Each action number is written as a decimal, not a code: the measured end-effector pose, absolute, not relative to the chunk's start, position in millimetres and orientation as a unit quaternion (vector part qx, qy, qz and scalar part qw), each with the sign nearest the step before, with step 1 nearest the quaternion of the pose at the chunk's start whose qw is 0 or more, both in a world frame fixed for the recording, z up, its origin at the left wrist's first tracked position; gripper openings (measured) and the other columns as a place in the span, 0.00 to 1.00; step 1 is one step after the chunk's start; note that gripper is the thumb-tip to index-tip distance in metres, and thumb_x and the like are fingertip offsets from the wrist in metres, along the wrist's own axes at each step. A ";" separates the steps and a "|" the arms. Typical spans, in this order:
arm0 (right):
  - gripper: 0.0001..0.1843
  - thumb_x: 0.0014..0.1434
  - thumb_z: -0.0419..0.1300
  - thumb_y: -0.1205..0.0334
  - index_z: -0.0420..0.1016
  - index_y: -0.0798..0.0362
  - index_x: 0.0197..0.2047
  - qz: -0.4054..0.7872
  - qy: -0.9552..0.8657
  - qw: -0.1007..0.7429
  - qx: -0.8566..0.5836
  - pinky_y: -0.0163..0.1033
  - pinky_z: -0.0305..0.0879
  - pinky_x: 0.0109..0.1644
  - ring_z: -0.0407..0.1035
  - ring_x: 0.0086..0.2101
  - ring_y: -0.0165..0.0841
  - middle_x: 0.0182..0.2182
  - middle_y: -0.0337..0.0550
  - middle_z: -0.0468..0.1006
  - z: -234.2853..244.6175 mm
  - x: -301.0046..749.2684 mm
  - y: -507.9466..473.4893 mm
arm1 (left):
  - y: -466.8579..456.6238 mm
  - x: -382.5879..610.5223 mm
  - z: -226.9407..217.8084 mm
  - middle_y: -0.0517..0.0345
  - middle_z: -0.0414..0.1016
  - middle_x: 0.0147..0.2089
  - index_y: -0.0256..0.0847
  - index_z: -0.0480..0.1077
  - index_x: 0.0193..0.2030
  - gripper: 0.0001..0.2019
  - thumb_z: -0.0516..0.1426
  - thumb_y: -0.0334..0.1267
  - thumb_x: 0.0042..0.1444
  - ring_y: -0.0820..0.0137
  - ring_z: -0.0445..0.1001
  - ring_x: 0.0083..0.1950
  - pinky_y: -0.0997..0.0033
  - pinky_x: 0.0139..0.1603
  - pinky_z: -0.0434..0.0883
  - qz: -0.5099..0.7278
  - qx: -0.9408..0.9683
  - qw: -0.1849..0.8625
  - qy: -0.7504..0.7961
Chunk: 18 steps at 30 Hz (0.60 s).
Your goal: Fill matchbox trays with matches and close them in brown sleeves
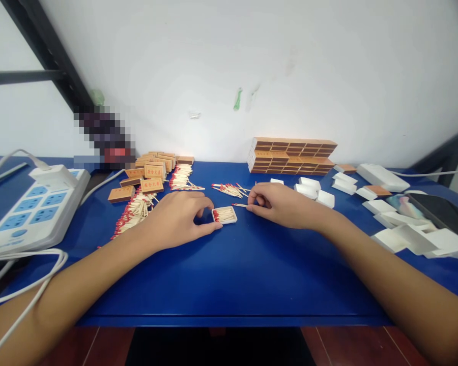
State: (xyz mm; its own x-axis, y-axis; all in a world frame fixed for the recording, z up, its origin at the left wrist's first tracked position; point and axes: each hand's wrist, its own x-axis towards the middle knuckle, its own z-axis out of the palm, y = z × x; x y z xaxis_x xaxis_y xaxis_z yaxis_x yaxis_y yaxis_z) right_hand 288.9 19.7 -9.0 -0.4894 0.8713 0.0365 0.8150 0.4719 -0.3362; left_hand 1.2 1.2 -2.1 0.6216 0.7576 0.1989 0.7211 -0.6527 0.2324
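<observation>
Presently, the main thing of the work is the small white tray (232, 220), which lies on the blue surface (232, 284) between the two hands and holds a layer of matches (224, 214) with their red heads toward its left end. The left hand (185, 216) is curved at the left end of this tray, with the thumb at its near side and the forefinger bent close to its far left corner; whether these fingers really grip it or only steady it, I cannot tell. The right hand (278, 204), just to the right of the tray, pinches one single match (239, 205) between thumb and fingers, and its red head points toward the tray. Just behind the tray is a little pile of loose matches (229, 190); to the left of it, partly behind the left forearm, lies a bigger heap (135, 216). Farther back from the tray, on the right side, stands a stack of brown matchboxes (292, 157), while several white trays (307, 188) are nearer to it. As I judge, the step in hand is the laying of single matches into the tray. The next move, it seems to me, calls for a light pinch, the match kept parallel with the others, and the tray held quiet.
</observation>
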 end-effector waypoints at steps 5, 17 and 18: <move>0.09 0.68 0.58 0.58 0.75 0.50 0.36 0.139 -0.856 0.105 -0.487 0.39 0.57 0.35 0.66 0.31 0.35 0.29 0.40 0.75 -8.4 287.6 19.8 | 1.5 1.1 -2.8 0.60 0.79 0.35 0.43 0.80 0.45 0.16 0.64 0.53 0.62 0.67 0.75 0.34 0.67 0.34 0.63 0.144 0.899 0.065 0.408; 0.09 0.68 0.59 0.57 0.76 0.50 0.37 0.136 -0.855 0.118 -0.487 0.39 0.55 0.35 0.65 0.31 0.34 0.30 0.41 0.74 -2.2 284.3 15.5 | 2.6 -0.1 -4.6 0.60 0.79 0.34 0.44 0.80 0.44 0.15 0.64 0.53 0.62 0.68 0.75 0.33 0.68 0.32 0.62 0.155 0.904 0.056 0.394; 0.09 0.67 0.59 0.57 0.76 0.50 0.37 0.137 -0.856 0.116 -0.485 0.39 0.55 0.35 0.65 0.31 0.34 0.31 0.41 0.73 -2.2 283.9 15.4 | 2.4 -0.1 -4.4 0.59 0.79 0.34 0.44 0.81 0.44 0.15 0.64 0.53 0.62 0.68 0.75 0.33 0.68 0.32 0.62 0.154 0.904 0.057 0.394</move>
